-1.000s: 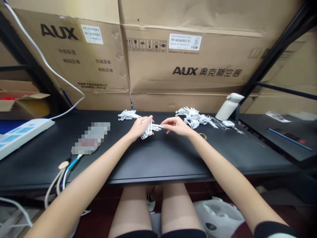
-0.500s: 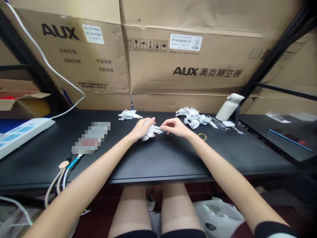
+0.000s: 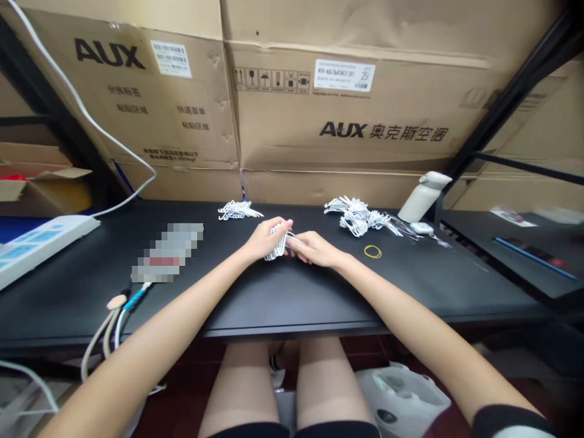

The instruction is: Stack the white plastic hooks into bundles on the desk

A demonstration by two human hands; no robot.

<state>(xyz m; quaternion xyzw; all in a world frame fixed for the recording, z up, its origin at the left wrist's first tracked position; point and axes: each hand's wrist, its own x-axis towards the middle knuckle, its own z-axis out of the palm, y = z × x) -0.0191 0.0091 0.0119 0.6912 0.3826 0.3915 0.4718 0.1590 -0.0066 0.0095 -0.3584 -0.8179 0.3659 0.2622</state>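
Above the middle of the black table, my left hand is closed round a bundle of thin white wire hooks. The bent ends hang out below its fingers. My right hand grips the bundle's straight ends from the right, fingers curled around them. Part of the bundle is hidden by both hands. A second batch of white hooks lies behind my left hand. To the right at the back is a larger heap of the same hooks. A yellow rubber band lies right of my right hand.
A white bottle stands at the back right beside a small white device. On the left are a blurred-out flat object with a cable and a white power strip. Large cardboard boxes line the table's back.
My right hand has turned and shifted slightly down, going from a fingertip pinch on the straight ends to a fuller grip. The yellow rubber band shows more fully now.
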